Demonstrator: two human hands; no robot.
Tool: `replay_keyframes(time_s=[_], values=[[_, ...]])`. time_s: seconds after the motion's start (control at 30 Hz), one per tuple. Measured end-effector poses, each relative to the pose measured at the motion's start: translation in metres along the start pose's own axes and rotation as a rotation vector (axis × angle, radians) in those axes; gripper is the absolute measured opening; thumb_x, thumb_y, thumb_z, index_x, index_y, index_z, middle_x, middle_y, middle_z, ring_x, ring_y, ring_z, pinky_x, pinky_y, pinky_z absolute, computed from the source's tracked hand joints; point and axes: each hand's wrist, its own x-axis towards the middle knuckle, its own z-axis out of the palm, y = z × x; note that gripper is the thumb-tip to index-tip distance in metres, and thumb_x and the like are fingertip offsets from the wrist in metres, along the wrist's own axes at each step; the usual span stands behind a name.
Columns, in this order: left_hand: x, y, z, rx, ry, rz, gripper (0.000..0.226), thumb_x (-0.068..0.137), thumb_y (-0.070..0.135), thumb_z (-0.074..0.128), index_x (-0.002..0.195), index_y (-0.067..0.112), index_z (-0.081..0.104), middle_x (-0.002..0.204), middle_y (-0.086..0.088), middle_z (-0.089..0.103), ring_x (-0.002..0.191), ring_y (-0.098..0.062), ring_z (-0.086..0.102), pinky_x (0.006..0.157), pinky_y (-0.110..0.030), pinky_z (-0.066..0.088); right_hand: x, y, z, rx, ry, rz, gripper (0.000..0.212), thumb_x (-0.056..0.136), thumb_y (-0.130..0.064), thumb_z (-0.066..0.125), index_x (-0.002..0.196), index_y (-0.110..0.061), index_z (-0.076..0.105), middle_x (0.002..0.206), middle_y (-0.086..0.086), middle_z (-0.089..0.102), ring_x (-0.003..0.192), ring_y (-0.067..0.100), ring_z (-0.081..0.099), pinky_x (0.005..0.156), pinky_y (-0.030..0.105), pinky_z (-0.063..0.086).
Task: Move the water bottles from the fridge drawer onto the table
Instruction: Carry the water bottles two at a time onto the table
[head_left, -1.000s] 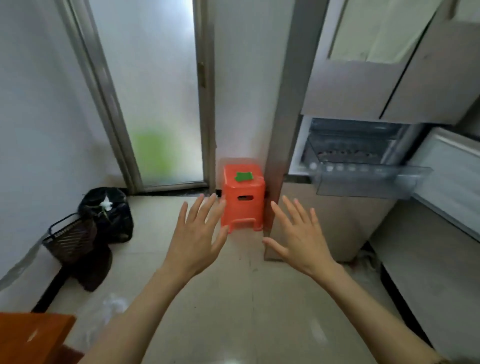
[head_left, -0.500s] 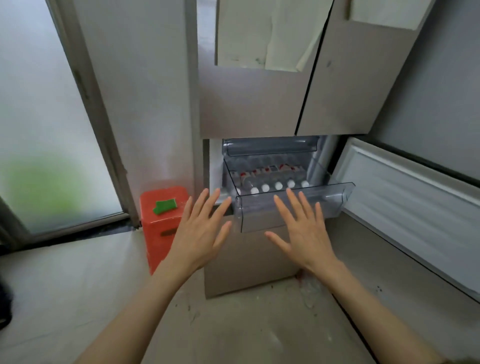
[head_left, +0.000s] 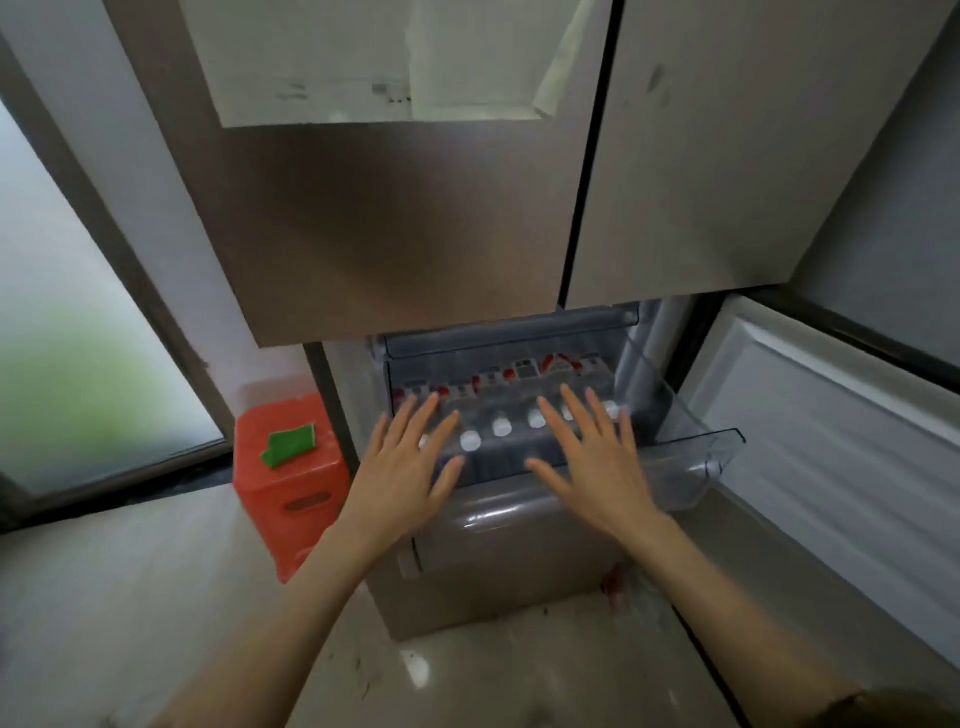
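A clear plastic fridge drawer (head_left: 698, 467) is pulled out below the closed upper fridge doors. Several water bottles (head_left: 501, 426) lie in it side by side, white caps toward me, red-and-white labels further back. My left hand (head_left: 408, 467) hovers over the drawer's left front, palm down, fingers spread, holding nothing. My right hand (head_left: 597, 462) hovers over the right front in the same way, also empty. Both hands hide some of the caps. No table is in view.
The lower fridge door (head_left: 841, 447) stands swung open at the right. An orange plastic stool (head_left: 291, 478) with a green piece on top stands left of the fridge. A frosted glass door (head_left: 78, 364) is at the far left. Tiled floor lies below.
The view has swung from the floor and stool to the fridge and come closer. Both open hands have moved forward from in front of the drawer to over the bottles.
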Motion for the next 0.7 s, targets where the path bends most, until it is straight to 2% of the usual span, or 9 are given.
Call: replay_keyframes(time_s=[0.2, 0.3, 0.4, 0.5, 0.6, 0.7], values=[[0.067, 0.0, 0.046, -0.014, -0.162, -0.21, 0.059, 0.094, 0.032, 0.04, 0.147, 0.021, 0.015, 0.155, -0.006, 0.011, 0.143, -0.026, 0.004, 0.117, -0.043, 0.013, 0.078, 0.043, 0.037, 0.06, -0.157, -0.131, 0.064, 0.092, -0.054, 0.035, 0.146, -0.029, 0.011, 0.156, 0.0, 0.01, 0.143, 0.023, 0.002, 0.113, 0.052, -0.001], [0.088, -0.001, 0.065, -0.071, -0.272, -0.328, 0.062, 0.093, 0.022, 0.044, 0.147, 0.018, 0.012, 0.155, -0.011, 0.007, 0.142, -0.03, 0.007, 0.115, -0.044, 0.016, 0.11, 0.044, 0.051, 0.143, -0.254, -0.202, 0.061, 0.092, -0.046, 0.042, 0.145, -0.025, 0.02, 0.153, 0.001, 0.021, 0.141, 0.023, 0.014, 0.114, 0.053, 0.012], [0.1, -0.002, 0.082, -0.161, -0.398, -0.425, 0.07, 0.09, 0.012, 0.046, 0.147, 0.017, 0.005, 0.154, -0.016, 0.001, 0.143, -0.032, 0.0, 0.113, -0.046, 0.022, 0.128, 0.034, 0.071, 0.198, -0.374, -0.255, 0.059, 0.093, -0.041, 0.045, 0.144, -0.023, 0.023, 0.151, 0.004, 0.025, 0.138, 0.025, 0.024, 0.11, 0.049, 0.025], [0.108, -0.007, 0.098, -0.202, -0.484, -0.495, 0.074, 0.09, 0.007, 0.044, 0.147, 0.013, -0.004, 0.153, -0.021, -0.011, 0.142, -0.035, -0.011, 0.115, -0.045, 0.016, 0.143, 0.023, 0.089, 0.214, -0.499, -0.275, 0.051, 0.094, -0.037, 0.045, 0.14, -0.02, 0.031, 0.147, 0.005, 0.035, 0.131, 0.027, 0.034, 0.103, 0.043, 0.035], [0.115, -0.014, 0.111, -0.187, -0.608, -0.514, 0.071, 0.092, 0.007, 0.04, 0.145, 0.003, -0.007, 0.151, -0.023, -0.021, 0.138, -0.04, -0.02, 0.116, -0.046, 0.006, 0.156, 0.014, 0.106, 0.299, -0.595, -0.229, 0.043, 0.094, -0.032, 0.044, 0.135, -0.019, 0.039, 0.141, 0.009, 0.042, 0.125, 0.03, 0.041, 0.099, 0.042, 0.039], [0.117, -0.019, 0.117, -0.239, -0.695, -0.596, 0.074, 0.093, 0.007, 0.039, 0.144, 0.005, -0.015, 0.149, -0.022, -0.027, 0.138, -0.04, -0.022, 0.116, -0.046, 0.004, 0.161, 0.007, 0.121, 0.38, -0.676, -0.231, 0.051, 0.095, -0.029, 0.044, 0.143, -0.027, 0.025, 0.145, 0.008, 0.038, 0.128, 0.032, 0.039, 0.101, 0.042, 0.038]])
